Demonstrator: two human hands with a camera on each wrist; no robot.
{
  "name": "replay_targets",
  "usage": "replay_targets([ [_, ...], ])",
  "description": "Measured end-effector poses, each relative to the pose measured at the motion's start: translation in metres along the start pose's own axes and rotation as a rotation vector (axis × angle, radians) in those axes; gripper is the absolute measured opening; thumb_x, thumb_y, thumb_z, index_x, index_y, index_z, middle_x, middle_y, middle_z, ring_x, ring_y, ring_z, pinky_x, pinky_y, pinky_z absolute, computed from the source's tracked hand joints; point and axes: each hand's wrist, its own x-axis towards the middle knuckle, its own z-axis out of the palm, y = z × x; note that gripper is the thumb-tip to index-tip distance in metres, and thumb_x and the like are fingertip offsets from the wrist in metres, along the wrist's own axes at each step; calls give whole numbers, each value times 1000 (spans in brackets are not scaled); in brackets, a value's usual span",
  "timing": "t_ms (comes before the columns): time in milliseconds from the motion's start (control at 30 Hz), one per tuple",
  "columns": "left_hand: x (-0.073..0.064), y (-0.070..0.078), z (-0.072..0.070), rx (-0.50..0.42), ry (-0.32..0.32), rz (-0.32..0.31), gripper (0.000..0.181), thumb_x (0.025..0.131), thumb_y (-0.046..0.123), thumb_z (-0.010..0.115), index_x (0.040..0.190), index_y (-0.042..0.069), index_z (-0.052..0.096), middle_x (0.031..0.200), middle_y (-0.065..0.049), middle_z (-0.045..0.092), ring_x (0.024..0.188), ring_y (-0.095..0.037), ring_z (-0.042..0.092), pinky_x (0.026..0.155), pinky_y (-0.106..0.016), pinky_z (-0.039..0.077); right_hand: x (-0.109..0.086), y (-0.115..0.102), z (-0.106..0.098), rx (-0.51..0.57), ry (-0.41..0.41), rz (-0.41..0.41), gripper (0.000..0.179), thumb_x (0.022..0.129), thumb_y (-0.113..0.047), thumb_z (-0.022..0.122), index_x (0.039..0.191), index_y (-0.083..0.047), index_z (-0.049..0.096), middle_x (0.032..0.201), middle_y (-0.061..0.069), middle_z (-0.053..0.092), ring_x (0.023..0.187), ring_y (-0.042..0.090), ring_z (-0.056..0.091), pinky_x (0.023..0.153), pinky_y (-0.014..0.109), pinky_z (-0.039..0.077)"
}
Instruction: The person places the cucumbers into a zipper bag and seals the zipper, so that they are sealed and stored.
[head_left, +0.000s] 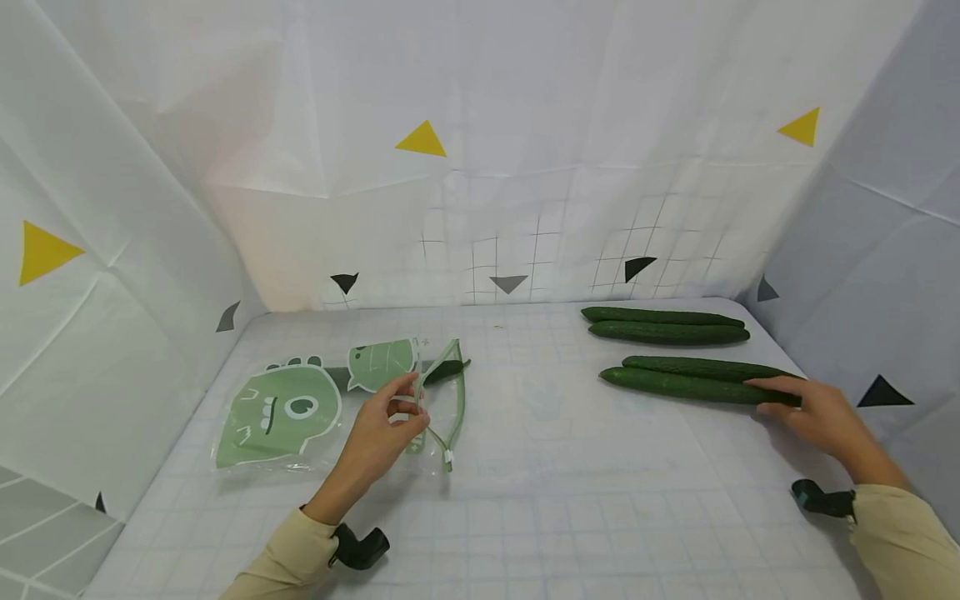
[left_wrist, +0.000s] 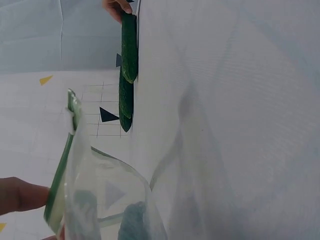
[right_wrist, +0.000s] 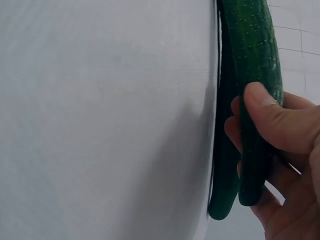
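A clear zip bag [head_left: 281,421] with green monster prints lies on the left of the table, its green-edged mouth facing right. My left hand [head_left: 375,437] pinches one edge of that mouth, which stands parted. Inside the bag is a dark green cucumber [head_left: 444,372], partly hidden by the print. At the right, my right hand [head_left: 821,421] grips the near cucumber [head_left: 675,384] by its right end. In the right wrist view, thumb and fingers wrap around this cucumber [right_wrist: 255,55]. Another cucumber [head_left: 720,367] lies right behind it.
Two more cucumbers [head_left: 667,333] lie side by side farther back on the right. White sheeting [head_left: 510,92] with yellow and dark triangles walls the back and sides. The table [head_left: 555,517] has a pale, faintly gridded cover.
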Motion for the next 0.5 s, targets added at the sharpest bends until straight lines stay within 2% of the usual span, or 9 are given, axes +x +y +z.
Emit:
replay_targets([
  [67, 0, 0, 0, -2, 1, 3, 65, 92, -4, 72, 153, 1, 49, 133, -16, 54, 107, -28, 65, 77, -29, 55, -1, 1, -1, 2, 26, -15, 41, 87, -9, 84, 124, 2, 72, 123, 39, 62, 85, 41, 60, 68, 49, 50],
  [167, 1, 0, 0, -9, -1, 12, 65, 92, -5, 71, 153, 0, 48, 132, -17, 54, 106, -28, 64, 79, -28, 55, -2, 3, -2, 3, 44, -20, 40, 88, -12, 84, 125, 0, 72, 123, 38, 63, 78, 27, 50, 63, 35, 42],
  [300, 0, 0, 1, -19, 0, 29, 64, 93, -5, 71, 152, -2, 48, 132, -19, 54, 106, -29, 64, 81, -28, 56, -4, 3, -3, 37, 46, 2, 41, 90, -14, 83, 127, 0, 72, 123, 38, 63, 77, 25, 48, 63, 31, 39],
  [400, 0, 1, 1, -17, 3, 34, 63, 93, -6, 71, 152, -2, 48, 131, -19, 54, 106, -30, 65, 80, -28, 56, -5, 2, -3, 64, 51, 14, 41, 92, -14, 81, 129, 0, 71, 121, 35, 64, 70, 20, 43, 60, 30, 34],
  [500, -1, 2, 0, -19, 1, 31, 64, 93, -5, 72, 152, -2, 48, 132, -19, 54, 106, -30, 65, 80, -28, 55, -6, -1, -3, 84, 58, 23, 40, 94, -15, 80, 130, 1, 70, 102, 26, 67, 63, 14, 36, 54, 29, 30],
])
